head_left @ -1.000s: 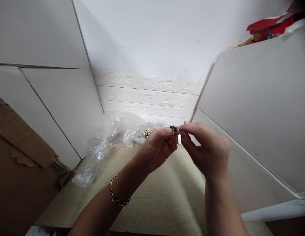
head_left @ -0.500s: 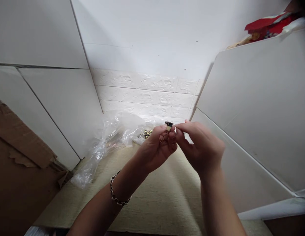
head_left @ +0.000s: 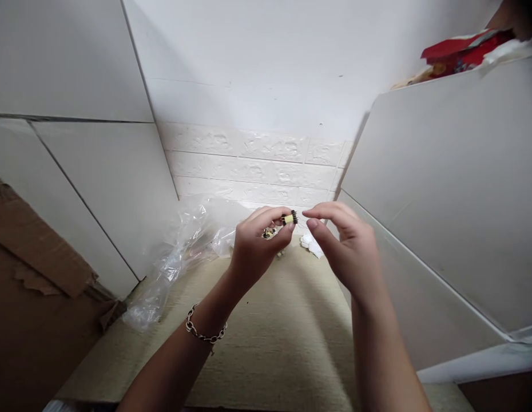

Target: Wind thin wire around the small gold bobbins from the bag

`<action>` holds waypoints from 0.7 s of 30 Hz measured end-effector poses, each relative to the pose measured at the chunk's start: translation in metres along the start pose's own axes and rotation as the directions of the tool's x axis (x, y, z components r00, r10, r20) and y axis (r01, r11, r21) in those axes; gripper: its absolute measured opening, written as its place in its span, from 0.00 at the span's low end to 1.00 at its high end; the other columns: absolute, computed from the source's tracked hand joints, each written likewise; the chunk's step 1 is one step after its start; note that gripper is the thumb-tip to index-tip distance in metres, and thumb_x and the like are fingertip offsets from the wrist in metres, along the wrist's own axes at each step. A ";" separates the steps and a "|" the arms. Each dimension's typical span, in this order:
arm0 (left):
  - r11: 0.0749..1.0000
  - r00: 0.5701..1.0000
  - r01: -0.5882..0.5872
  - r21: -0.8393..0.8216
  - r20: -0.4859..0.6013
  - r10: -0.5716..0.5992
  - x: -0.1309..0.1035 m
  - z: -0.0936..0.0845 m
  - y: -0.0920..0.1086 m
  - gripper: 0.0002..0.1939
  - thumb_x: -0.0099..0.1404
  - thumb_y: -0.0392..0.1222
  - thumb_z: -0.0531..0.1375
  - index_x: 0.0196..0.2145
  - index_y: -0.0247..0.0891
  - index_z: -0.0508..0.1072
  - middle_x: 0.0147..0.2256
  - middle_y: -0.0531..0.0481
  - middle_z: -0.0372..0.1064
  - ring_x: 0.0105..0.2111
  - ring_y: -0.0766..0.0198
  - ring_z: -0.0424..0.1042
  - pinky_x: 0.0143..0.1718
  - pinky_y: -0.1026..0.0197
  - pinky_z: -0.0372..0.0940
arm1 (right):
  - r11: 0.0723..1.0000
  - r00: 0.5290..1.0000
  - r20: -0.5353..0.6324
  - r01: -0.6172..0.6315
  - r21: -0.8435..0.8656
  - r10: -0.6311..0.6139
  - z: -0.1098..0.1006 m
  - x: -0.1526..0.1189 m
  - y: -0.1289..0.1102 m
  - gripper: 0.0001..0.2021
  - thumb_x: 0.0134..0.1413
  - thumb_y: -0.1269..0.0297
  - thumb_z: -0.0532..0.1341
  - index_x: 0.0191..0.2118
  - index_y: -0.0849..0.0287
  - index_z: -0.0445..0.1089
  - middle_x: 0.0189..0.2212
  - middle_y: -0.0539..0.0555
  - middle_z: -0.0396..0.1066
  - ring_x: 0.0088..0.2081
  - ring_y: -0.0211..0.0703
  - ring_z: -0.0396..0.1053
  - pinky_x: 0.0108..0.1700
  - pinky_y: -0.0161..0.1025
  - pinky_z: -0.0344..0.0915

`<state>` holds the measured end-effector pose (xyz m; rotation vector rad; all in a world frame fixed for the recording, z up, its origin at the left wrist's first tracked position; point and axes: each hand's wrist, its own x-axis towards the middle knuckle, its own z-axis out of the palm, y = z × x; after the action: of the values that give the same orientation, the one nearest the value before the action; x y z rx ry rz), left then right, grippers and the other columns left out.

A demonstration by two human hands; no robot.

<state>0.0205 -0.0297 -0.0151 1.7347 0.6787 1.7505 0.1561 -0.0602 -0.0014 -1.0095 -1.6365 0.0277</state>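
Between the thumb and fingers of my left hand (head_left: pixel 258 240) is a small transformer coil (head_left: pixel 289 219), yellow round its middle with black ends and metal pins. Fine wires stick out from its right end. My right hand (head_left: pixel 345 237) hovers just right of it, thumb and forefinger apart with a small gap between them. I see nothing clearly held there. Behind and below my left hand, more yellow-and-black coils (head_left: pixel 269 233) lie in a small heap, partly hidden by the hand.
Clear plastic bags (head_left: pixel 175 260) spread over the left back of the table (head_left: pixel 266 332). A crumpled white piece (head_left: pixel 311 245) lies near the back right. Pale cabinet panels (head_left: pixel 441 189) stand on both sides, with torn cardboard (head_left: pixel 38 274) at left and a red packet (head_left: pixel 459 51) on top at right.
My left hand has turned over, and the coil has tipped from upright to sideways, its pins now facing right. My right thumb and forefinger have spread apart.
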 end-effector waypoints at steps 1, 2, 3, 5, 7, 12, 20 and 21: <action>1.000 1.000 -0.014 0.011 0.008 0.014 0.000 0.000 0.001 0.08 0.50 0.33 0.60 0.29 0.40 0.75 0.28 0.52 0.68 0.29 0.67 0.61 0.35 0.65 0.55 | 0.999 1.000 0.021 -0.014 0.032 0.013 0.001 0.000 0.001 0.05 0.49 0.63 0.57 0.31 0.55 0.70 0.31 0.51 0.69 0.36 0.38 0.67 0.39 0.38 0.64; 1.000 1.000 -0.023 0.019 0.012 0.023 0.000 0.000 0.001 0.08 0.49 0.33 0.60 0.30 0.40 0.75 0.28 0.52 0.68 0.28 0.67 0.61 0.35 0.65 0.55 | 0.998 0.999 0.038 -0.027 0.059 0.025 0.002 0.000 0.002 0.05 0.49 0.64 0.57 0.30 0.55 0.70 0.31 0.50 0.69 0.36 0.37 0.67 0.39 0.38 0.64; 0.999 1.000 -0.027 0.028 0.015 0.027 0.000 -0.001 0.001 0.09 0.49 0.33 0.60 0.30 0.41 0.75 0.28 0.52 0.69 0.29 0.67 0.61 0.35 0.64 0.55 | 0.996 0.998 0.052 -0.042 0.083 0.037 0.003 0.001 0.002 0.05 0.49 0.64 0.57 0.29 0.55 0.70 0.30 0.50 0.69 0.35 0.37 0.67 0.38 0.38 0.64; 0.998 0.999 -0.038 0.057 0.019 0.037 -0.001 -0.002 -0.001 0.11 0.50 0.34 0.60 0.33 0.41 0.75 0.29 0.52 0.69 0.29 0.66 0.61 0.36 0.64 0.55 | 0.987 0.995 0.064 -0.083 0.135 0.075 0.004 0.000 0.003 0.05 0.49 0.64 0.58 0.28 0.56 0.70 0.30 0.50 0.69 0.35 0.37 0.67 0.38 0.37 0.63; 0.993 0.998 -0.062 0.103 0.028 0.059 -0.001 -0.003 -0.004 0.13 0.51 0.35 0.60 0.36 0.43 0.74 0.31 0.52 0.69 0.31 0.66 0.61 0.37 0.63 0.56 | 0.972 0.990 0.069 -0.131 0.194 0.120 0.006 0.000 0.004 0.05 0.48 0.64 0.58 0.27 0.56 0.70 0.30 0.49 0.69 0.35 0.36 0.67 0.39 0.37 0.63; 0.974 0.989 -0.143 0.178 0.064 0.133 -0.002 -0.005 -0.006 0.15 0.53 0.36 0.59 0.40 0.46 0.72 0.36 0.52 0.70 0.33 0.65 0.63 0.40 0.62 0.57 | 0.911 0.980 0.084 -0.197 0.362 0.178 0.008 0.000 0.007 0.04 0.47 0.64 0.59 0.28 0.56 0.70 0.30 0.49 0.68 0.35 0.36 0.67 0.40 0.37 0.63; 0.929 0.970 -0.241 0.282 0.047 0.237 -0.002 -0.005 -0.005 0.14 0.52 0.37 0.60 0.39 0.42 0.73 0.32 0.51 0.71 0.30 0.66 0.65 0.34 0.63 0.59 | 0.826 0.960 0.144 -0.279 0.490 0.239 0.013 0.000 0.008 0.03 0.47 0.65 0.59 0.27 0.58 0.68 0.29 0.48 0.68 0.33 0.34 0.66 0.38 0.35 0.62; 0.909 0.960 -0.279 0.309 0.057 0.275 -0.001 -0.005 -0.007 0.14 0.52 0.37 0.60 0.39 0.41 0.72 0.32 0.51 0.71 0.29 0.67 0.65 0.33 0.63 0.60 | 0.817 0.956 0.146 -0.292 0.497 0.254 0.013 0.000 0.007 0.03 0.47 0.65 0.59 0.26 0.58 0.68 0.29 0.48 0.68 0.34 0.34 0.65 0.38 0.35 0.62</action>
<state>0.0155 -0.0259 -0.0208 2.1468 0.7709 1.8981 0.1498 -0.0493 -0.0095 -0.8171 -1.4197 0.6744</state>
